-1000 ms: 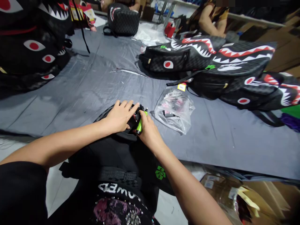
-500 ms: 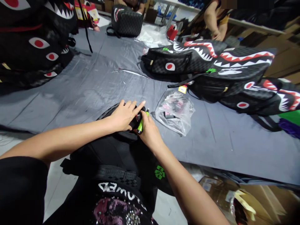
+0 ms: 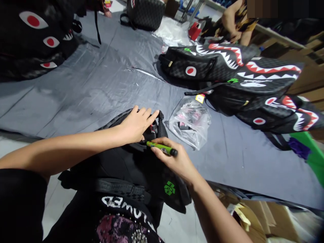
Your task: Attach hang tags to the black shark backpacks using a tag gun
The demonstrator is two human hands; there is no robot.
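A green marker pen (image 3: 162, 147) with a black end is pinched in my right hand (image 3: 177, 158). Its tip points left at the black backpack (image 3: 121, 158), close to my left thumb; whether it touches the fabric I cannot tell. My left hand (image 3: 136, 125) lies over the top of the backpack with its fingers stretched out and slightly apart. Part of the bag's top is hidden under that hand, and something small and red shows beside its fingers. The bag rests against my body at the table edge and bears a green printed patch (image 3: 169, 188).
To the right of my hands lies a clear plastic bag (image 3: 191, 125) with small items inside. Black backpacks with shark-mouth prints (image 3: 227, 67) line the grey table cover (image 3: 101, 81). More bags (image 3: 50, 42) are piled at left. Another person's arm (image 3: 231, 22) shows behind; cardboard boxes (image 3: 263, 216) stand below.
My right hand has moved right and down and turned the pen from upright to nearly level, its tip now toward the bag. My left hand stays on the backpack. The view has shifted slightly.
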